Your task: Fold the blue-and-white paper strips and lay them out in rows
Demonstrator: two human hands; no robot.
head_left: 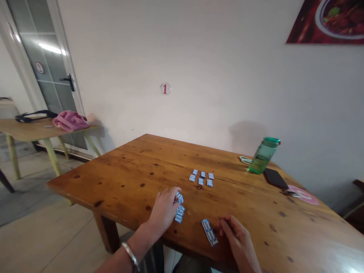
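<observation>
My left hand (165,206) rests on the wooden table, its fingers and thumb closed on a small blue-and-white piece (180,197), like a card or flat packet. Just below the fingertips lie more blue-and-white pieces (179,214), partly covered by the hand. To the right, a longer stack of blue-and-white pieces (209,232) lies at a slant near the table's front edge. My right hand (237,239) is beside that stack, fingers curled in, with nothing visible in them. Farther back, several similar pieces (201,181) are laid out in two short rows.
On the wooden table (127,170), a green bottle (263,156) stands at the back right. Near it are a white looped cable (245,160), a dark phone (275,178), keys (290,193) and a pink round mat (305,196). A second table (31,129) holds a pink cloth (71,120).
</observation>
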